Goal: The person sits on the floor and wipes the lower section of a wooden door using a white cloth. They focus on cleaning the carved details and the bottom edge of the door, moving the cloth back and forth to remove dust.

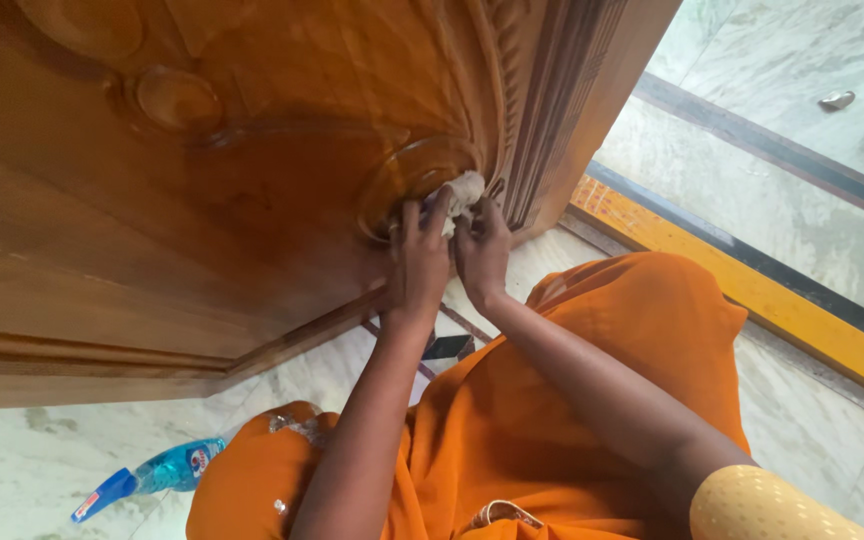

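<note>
While both hands press together low on the carved wooden door (202, 200), the work in hand looks like rubbing the relief clean with a small pale cloth (466, 190). The left hand (418, 262) lies flat with fingers spread up over the round carved boss (407, 185), fingertips pinning the lower edge of the cloth; the right hand (482, 250) sits just beside it, touching, fingers curled onto the same wad — so both are clamped on the cloth, not apart. The cloth is bunched rather than folded, lying at the groove between the boss and the ribbed moulding (542, 110); its long axis seems to run up and to the right along that groove, though the bunching makes this hard to tell. By my judgement, continuing calls for firm pressure along the carved channel. A blue spray bottle (152, 475) lies on the marble floor (802, 210), well apart, nozzle pointing lower left.
</note>
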